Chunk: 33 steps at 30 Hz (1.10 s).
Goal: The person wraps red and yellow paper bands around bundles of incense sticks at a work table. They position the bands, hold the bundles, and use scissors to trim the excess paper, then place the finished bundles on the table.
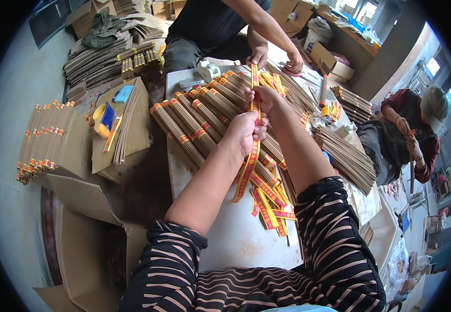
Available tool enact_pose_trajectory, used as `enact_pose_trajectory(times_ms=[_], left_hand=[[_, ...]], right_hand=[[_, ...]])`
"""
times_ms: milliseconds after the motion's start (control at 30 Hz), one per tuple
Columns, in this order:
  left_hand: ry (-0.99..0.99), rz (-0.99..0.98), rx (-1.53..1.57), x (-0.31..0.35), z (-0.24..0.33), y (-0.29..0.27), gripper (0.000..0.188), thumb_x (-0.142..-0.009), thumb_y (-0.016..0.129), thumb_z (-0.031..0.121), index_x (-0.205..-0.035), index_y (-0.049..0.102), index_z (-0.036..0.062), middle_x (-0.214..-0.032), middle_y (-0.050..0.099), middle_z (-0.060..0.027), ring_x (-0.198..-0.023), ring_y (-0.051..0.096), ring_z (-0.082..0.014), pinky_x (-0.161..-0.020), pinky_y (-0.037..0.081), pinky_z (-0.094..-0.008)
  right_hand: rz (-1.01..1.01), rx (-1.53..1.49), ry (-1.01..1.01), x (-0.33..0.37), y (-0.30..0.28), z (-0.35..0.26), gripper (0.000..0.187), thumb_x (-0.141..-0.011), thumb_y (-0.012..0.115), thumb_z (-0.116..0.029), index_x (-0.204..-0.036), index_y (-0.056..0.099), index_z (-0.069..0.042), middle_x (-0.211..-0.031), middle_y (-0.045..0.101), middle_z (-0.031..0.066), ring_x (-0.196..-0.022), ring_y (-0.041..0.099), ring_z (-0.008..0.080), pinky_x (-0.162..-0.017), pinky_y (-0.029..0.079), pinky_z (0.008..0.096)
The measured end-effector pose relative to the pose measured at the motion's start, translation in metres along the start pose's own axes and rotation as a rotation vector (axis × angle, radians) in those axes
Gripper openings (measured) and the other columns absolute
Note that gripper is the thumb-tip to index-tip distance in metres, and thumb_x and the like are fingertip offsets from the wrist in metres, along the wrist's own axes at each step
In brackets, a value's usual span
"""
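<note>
Both my hands are closed on a long yellow-and-red printed paper strip [246,179], held upright over the table. My left hand [244,132] grips it lower down, and its loose end hangs below. Just above and to the right, my right hand [268,100] pinches the same strip. Under my hands lie rows of brown stick bundles [197,125], which look like incense, wrapped in red and yellow bands. Several more loose strips [269,208] are heaped on the table just below my wrists. Part of the bundles is hidden behind my arms.
Across the table [225,229] sits a person whose hand [259,54] is by the strip's top. Loose brown sticks [345,158] lie at right. A tape dispenser [208,70] stands at the far edge. Left are a carton [88,244] and stacked bundles [46,140]. Another person [418,130] works at far right.
</note>
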<state>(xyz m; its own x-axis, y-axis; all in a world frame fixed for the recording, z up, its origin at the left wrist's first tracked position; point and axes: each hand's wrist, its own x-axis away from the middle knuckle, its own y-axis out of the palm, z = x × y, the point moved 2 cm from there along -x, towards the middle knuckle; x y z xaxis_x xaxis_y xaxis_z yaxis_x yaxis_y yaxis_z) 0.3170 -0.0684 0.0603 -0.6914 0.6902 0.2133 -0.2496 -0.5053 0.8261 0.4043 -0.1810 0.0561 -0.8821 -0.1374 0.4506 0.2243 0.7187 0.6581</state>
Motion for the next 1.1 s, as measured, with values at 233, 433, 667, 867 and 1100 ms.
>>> enact_pose_trajectory(times_ms=[233, 433, 667, 867, 1100], left_hand=[[-0.017, -0.017, -0.041, 0.02, -0.003, -0.006, 0.02, -0.091, 0.035, 0.018, -0.085, 0.045, 0.0016, -0.064, 0.046, -0.0035, -0.043, 0.032, -0.0061, -0.039, 0.027, -0.02], [-0.009, -0.002, -0.096, 0.04, -0.016, -0.009, 0.02, -0.091, 0.037, 0.019, -0.088, 0.046, 0.0015, -0.063, 0.045, -0.0031, -0.043, 0.03, -0.0058, -0.039, 0.026, -0.0191], [0.003, -0.014, -0.131, 0.047, -0.02, -0.016, 0.02, -0.091, 0.038, 0.019, -0.089, 0.046, 0.0011, -0.062, 0.045, -0.0032, -0.042, 0.031, -0.0053, -0.039, 0.026, -0.0184], [-0.005, -0.025, -0.161, 0.045, -0.017, -0.018, 0.021, -0.091, 0.039, 0.021, -0.089, 0.046, 0.0012, -0.062, 0.047, -0.0042, -0.041, 0.032, -0.0048, -0.038, 0.025, -0.0175], [-0.009, -0.019, -0.189, 0.043, -0.018, -0.021, 0.022, -0.091, 0.04, 0.022, -0.089, 0.046, 0.0013, -0.061, 0.047, -0.0035, -0.041, 0.031, -0.0047, -0.037, 0.025, -0.0177]], right_hand=[[0.059, -0.017, -0.135, 0.009, 0.008, 0.006, 0.018, -0.087, 0.029, -0.006, -0.073, 0.04, -0.002, -0.053, 0.034, -0.0009, -0.04, 0.026, 0.0064, -0.035, 0.025, 0.0196], [0.07, -0.071, -0.169, 0.007, -0.003, 0.013, 0.016, -0.088, 0.03, -0.007, -0.077, 0.04, -0.002, -0.055, 0.037, -0.0008, -0.04, 0.026, 0.0067, -0.035, 0.024, 0.019], [0.03, -0.094, -0.207, 0.006, -0.013, 0.021, 0.009, -0.086, 0.033, -0.006, -0.083, 0.04, -0.002, -0.059, 0.04, 0.0008, -0.042, 0.029, 0.0071, -0.037, 0.026, 0.0211], [0.039, -0.104, -0.245, 0.01, -0.012, 0.023, 0.009, -0.089, 0.033, -0.008, -0.086, 0.04, -0.002, -0.061, 0.038, -0.001, -0.044, 0.027, 0.0055, -0.037, 0.024, 0.0183], [0.022, -0.138, -0.277, 0.01, -0.015, 0.023, 0.007, -0.086, 0.035, -0.006, -0.085, 0.041, -0.002, -0.06, 0.04, 0.0019, -0.042, 0.028, 0.0073, -0.037, 0.025, 0.0209]])
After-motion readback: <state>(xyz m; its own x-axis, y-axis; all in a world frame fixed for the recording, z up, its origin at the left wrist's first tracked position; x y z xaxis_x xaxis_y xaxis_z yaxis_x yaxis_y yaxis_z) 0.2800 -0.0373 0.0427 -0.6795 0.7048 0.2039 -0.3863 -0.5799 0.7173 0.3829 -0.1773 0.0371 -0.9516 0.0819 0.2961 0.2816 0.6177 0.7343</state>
